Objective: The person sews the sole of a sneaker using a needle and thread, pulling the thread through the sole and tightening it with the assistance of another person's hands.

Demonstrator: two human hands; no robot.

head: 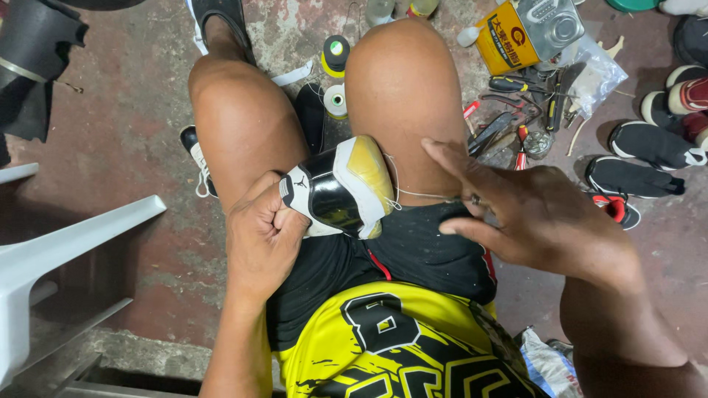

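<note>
The black-and-white sneaker [335,188] with its yellowed sole lies sole-up between your thighs, and your left hand [262,236] has its fingers clamped around the heel end. Your right hand [535,210] pinches what looks like a needle, its fingers together, drawing a pale thread [417,194] taut from the sole. Pliers [509,110], thread spools [335,55] and dark shoes [638,158] lie on the floor [125,133] beyond your knees.

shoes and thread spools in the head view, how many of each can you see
Shoe in the left hand, black, white and yellowed sole: 1
Shoes on the floor at right: about 5, some cut off by the frame edge
Shoe under the left knee: 1
Thread spools between the knees: 2
Total: about 9
The right hand pulls a thread.
</note>
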